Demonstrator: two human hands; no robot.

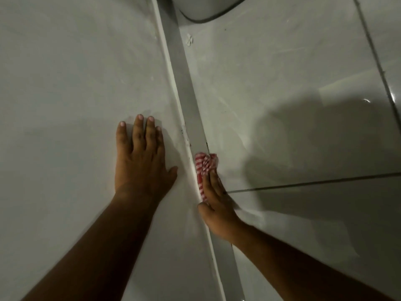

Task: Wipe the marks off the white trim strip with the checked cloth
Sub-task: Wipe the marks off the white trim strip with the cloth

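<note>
A white trim strip runs from the top middle down to the bottom middle, between a pale wall and the tiled floor. Small dark marks show on it just above the cloth, near its right edge. A red-and-white checked cloth is bunched against the strip. My right hand presses it there, fingers closed over its lower part. My left hand lies flat on the pale wall left of the strip, fingers spread, holding nothing.
Glossy white floor tiles with dark grout lines fill the right side. The base of a white fixture with a dark rim sits at the top, close to the strip. A pale smear lies on the tile near it.
</note>
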